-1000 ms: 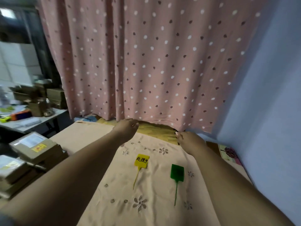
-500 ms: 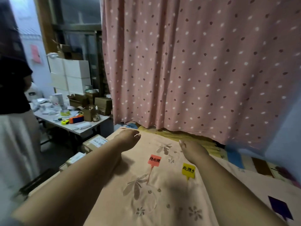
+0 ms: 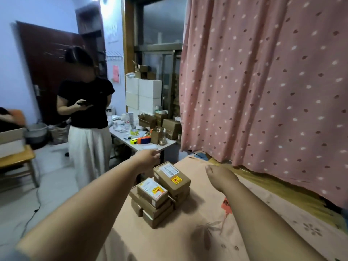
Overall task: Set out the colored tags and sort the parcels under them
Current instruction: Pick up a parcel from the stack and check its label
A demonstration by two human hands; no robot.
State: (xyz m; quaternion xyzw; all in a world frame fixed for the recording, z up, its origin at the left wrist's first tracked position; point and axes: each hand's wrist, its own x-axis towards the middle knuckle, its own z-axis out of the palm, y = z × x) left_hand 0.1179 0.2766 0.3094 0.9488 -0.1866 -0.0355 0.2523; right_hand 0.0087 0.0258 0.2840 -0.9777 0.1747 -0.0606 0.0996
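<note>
Brown parcels (image 3: 162, 191); pink dotted curtain (image 3: 263, 81).

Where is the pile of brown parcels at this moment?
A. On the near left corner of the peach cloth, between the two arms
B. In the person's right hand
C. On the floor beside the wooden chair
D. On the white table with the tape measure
A: the brown parcels are stacked on the peach cloth near its left corner, below the left hand and left of the right hand; neither hand holds one.

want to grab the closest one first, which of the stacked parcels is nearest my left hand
The top parcel at the far end of the stack, the highest one, with a white label and a yellow-red sticker. It lies just below the left hand; the other labelled parcel sits lower and farther off.
</note>
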